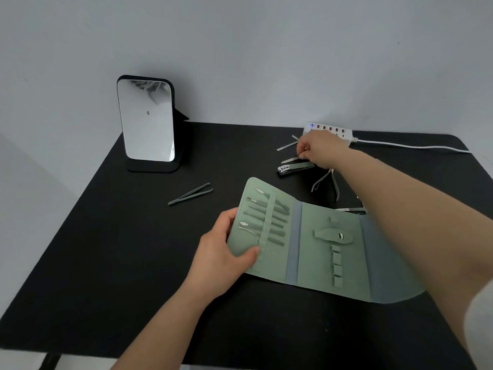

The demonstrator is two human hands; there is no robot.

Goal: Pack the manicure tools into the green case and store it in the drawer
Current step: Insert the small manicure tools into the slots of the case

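Green case (pixel 320 252) lies unfolded, tools strapped inside; left hand (pixel 226 249) grips its flap, right hand (pixel 320 148) pinches a file (pixel 290 159).

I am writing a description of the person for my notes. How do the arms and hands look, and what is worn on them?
Both forearms are bare. The left hand and the right hand show no glove, ring, watch or bracelet in this view. At the lower right edge, a pale, whitish sleeve covers the right upper arm. No sleeve shows on the left arm within the picture.
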